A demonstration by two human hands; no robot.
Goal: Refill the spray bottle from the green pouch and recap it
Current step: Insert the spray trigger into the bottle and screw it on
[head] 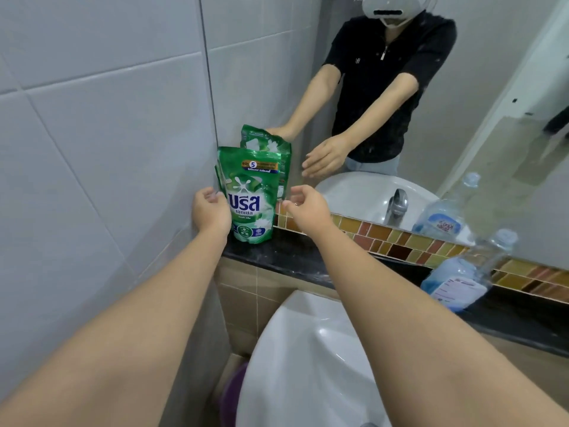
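My left hand [211, 211] and right hand [303, 203] flank the green pouch [251, 198] upright on the counter [295, 257], each grip spread. Step: pickup. Next, close both grips; the spray bottle [462, 275] lies right of my right hand.

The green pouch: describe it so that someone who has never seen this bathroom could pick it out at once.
Follow the black ledge under the mirror to its left end, where it meets the tiled wall. The green pouch stands upright there, between the left hand and the right hand. Unlike the clear bottle of blue liquid further right, it is opaque, with white lettering.
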